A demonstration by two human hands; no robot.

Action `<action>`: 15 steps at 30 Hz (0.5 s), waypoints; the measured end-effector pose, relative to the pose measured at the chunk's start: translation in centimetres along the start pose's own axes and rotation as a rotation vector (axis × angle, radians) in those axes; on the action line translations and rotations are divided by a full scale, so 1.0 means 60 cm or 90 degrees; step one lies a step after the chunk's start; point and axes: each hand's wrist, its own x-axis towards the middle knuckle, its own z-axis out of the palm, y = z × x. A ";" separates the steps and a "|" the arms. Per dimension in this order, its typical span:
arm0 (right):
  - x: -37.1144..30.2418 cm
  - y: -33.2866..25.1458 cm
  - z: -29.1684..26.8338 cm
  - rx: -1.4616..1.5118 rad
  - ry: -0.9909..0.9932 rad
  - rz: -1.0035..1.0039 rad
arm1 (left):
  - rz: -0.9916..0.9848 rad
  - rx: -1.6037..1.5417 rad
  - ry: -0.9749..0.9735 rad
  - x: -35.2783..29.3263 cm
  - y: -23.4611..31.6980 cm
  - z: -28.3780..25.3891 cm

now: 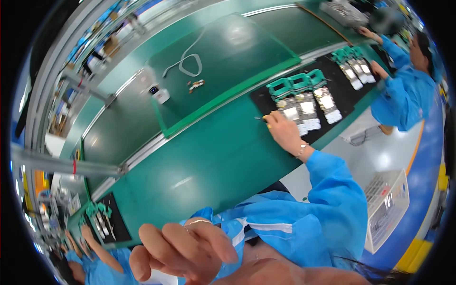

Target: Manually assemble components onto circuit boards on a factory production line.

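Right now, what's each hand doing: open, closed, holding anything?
Left hand: close to the camera, fingers loosely curled, nothing visibly held.
Right hand: reaching to the black mat, pinching a small dark tool beside the nearest board.

A long green workbench runs from the lower left of the frame up to the upper right, with a raised darker green mat on its far side and metal rails running along its length. Ceiling light glares off the bench top in soft white patches, and a grey metal frame crosses the left edge. At lower right the floor is pale grey with blue and yellow stripes near the rim, and a white wire basket stands on it.
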 end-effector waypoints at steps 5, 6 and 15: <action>0.002 -0.004 0.000 -0.088 0.011 0.019 | 0.098 0.026 0.024 -0.008 0.060 0.008; -0.003 0.009 0.011 -0.116 0.007 0.029 | 0.101 0.039 0.010 -0.010 0.079 -0.001; -0.005 0.001 0.036 0.059 0.086 -0.002 | 0.295 0.074 0.035 -0.021 0.142 -0.042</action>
